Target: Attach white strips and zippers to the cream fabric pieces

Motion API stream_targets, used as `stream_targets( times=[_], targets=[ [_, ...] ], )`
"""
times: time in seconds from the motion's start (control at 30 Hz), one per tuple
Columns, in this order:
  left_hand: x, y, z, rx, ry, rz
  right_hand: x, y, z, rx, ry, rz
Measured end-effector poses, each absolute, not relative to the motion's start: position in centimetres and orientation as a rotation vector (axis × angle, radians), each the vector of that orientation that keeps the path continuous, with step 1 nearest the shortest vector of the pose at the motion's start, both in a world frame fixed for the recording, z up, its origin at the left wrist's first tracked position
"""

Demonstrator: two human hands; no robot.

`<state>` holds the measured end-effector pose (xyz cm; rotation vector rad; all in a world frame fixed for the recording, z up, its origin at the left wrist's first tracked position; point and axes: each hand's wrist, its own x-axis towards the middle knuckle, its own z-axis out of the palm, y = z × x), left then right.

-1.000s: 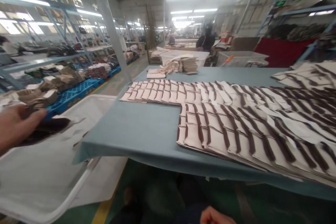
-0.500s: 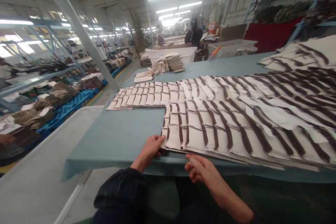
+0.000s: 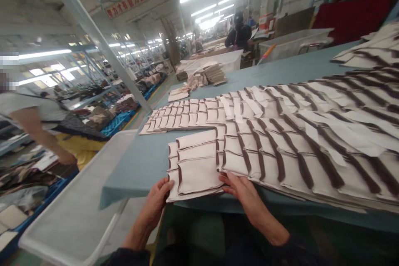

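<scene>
Rows of cream fabric pieces with dark brown strips [image 3: 280,133] lie overlapped across a blue-grey table [image 3: 146,162]. At the near edge a small stack of cream pieces [image 3: 196,166] has been pulled out to the left of the row. My left hand [image 3: 156,203] grips the left edge of that stack, thumb on top. My right hand [image 3: 246,193] rests flat with fingers spread on the stack's right edge, next to the neighbouring pieces.
A white bin [image 3: 77,212] stands at the table's left side. A person in a grey top [image 3: 46,120] bends over at the far left by blue crates and shelves. Stacked pieces [image 3: 202,79] and another seated person [image 3: 240,35] are at the table's far end.
Both hands came to the table's near edge and drew a small stack of cream pieces leftward out of the row. The view swung right; a person appeared at the left.
</scene>
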<state>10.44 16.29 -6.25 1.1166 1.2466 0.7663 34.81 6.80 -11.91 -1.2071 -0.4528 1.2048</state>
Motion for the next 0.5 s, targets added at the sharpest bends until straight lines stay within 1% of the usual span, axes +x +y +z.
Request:
stream_targets(
  times=[0.07,0.17,0.23,0.27,0.33,0.5],
  targets=[
    [9.3,15.0,-7.0,1.069,1.272,0.799,34.0,7.1,-12.1,-1.426,-0.823,1.048],
    [9.0,13.3,-8.4,1.020,1.280,0.854,33.1,7.4,-11.9,-1.745,-1.552,0.552],
    [9.4,12.4,-8.8,1.021,1.267,0.890,33.0,7.8,-11.6,-1.823,-1.895,0.238],
    [9.6,12.1,-8.8,1.025,1.255,0.908,33.0,8.0,-11.4,-1.836,-1.994,0.140],
    [9.9,11.6,-8.7,1.043,1.224,0.928,33.3,8.6,-11.2,-1.841,-2.093,0.039],
    [9.8,11.5,-9.2,1.048,1.198,0.930,34.2,9.4,-11.2,-1.768,-2.234,-0.060]
  ],
)
